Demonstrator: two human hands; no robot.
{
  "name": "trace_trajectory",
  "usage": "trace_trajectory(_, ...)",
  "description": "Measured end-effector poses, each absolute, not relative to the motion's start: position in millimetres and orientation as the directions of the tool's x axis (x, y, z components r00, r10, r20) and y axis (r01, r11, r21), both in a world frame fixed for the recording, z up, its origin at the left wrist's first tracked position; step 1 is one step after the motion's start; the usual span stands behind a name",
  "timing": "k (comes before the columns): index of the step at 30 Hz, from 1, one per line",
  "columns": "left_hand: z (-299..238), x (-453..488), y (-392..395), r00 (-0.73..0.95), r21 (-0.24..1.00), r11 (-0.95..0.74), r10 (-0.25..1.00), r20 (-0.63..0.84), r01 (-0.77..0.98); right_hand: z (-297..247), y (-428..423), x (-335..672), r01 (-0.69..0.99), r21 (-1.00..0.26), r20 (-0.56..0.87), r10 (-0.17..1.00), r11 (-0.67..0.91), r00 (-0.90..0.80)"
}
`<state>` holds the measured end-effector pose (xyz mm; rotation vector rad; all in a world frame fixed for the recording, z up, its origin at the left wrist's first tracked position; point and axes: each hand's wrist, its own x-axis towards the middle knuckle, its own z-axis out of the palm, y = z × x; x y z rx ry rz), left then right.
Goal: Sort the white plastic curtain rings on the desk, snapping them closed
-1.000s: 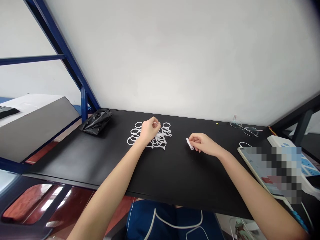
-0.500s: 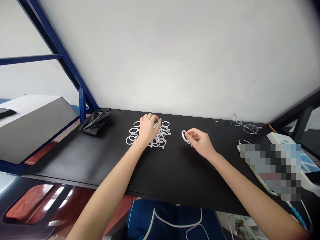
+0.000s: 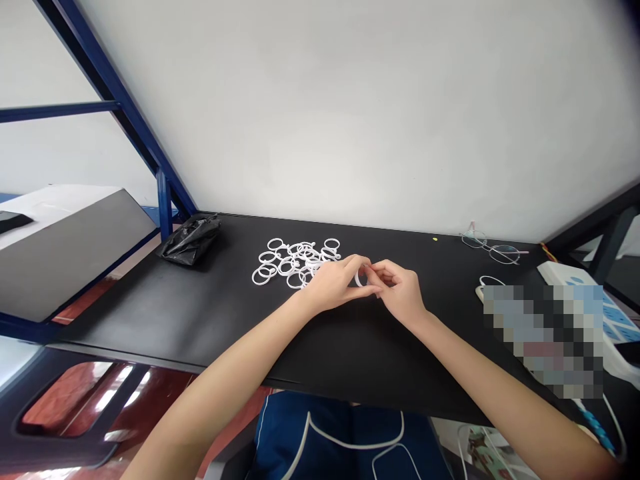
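Observation:
Over the table's middle my two hands meet at a white ring [image 3: 359, 279], which is partly hidden by fingers. My right hand [image 3: 399, 291] is closed, pinching the ring between thumb and fingertips. Curled round the ring's other side, my left hand [image 3: 336, 283] has its thumb and forefinger against it, close to the right fingertips. Whether the left fingers hold a second ring cannot be seen. Just left of the hands lies a loose pile of white rings [image 3: 287, 266], several with small round knobs; my left hand covers its near right edge.
The black table [image 3: 200, 320] stands against a pale wall. A crumpled black plastic bag [image 3: 191, 241] lies at the left. Eyeglasses [image 3: 493, 249] rest at the back right, near a blurred-out object [image 3: 545, 340] and a white box with blue patterns [image 3: 575, 280].
My left hand has left the ring pile and come right and nearer to me, meeting my right hand at the ring. The right hand keeps its pinch, nearly in place.

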<state>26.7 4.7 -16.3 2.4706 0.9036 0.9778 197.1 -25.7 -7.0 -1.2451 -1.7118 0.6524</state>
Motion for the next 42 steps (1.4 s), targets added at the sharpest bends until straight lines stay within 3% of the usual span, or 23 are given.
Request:
trace_trajectory(6, -14, 23, 8, 0.464, 0.613, -0.672, 0.736, 0.492, 0.415, -7, -25, 201, 0.407, -0.797, 0.406, 0.895, 0.446, -0.186)
trace_trajectory(13, -17, 22, 9, 0.386, 0.646, -0.654, 0.756, 0.529, 0.395, -9, -27, 199, 0.465, -0.691, 0.461, 0.833, 0.553, -0.305)
trace_trajectory(26, -11, 21, 7, 0.392, 0.631, -0.708, 0.704, 0.593, 0.316, -15, -24, 202, 0.519, -0.679, 0.436, 0.854, 0.519, -0.284)
trace_trajectory(34, -15, 23, 5, 0.364, 0.581, -0.72, 0.694, 0.622, 0.38, -18, -25, 201, 0.524, -0.663, 0.445, 0.845, 0.534, -0.298)
trace_trajectory(42, -14, 21, 9, 0.359, 0.649, -0.701, 0.711, 0.605, 0.295, -15, -29, 199, 0.508, -0.591, 0.527, 0.777, 0.627, -0.345)
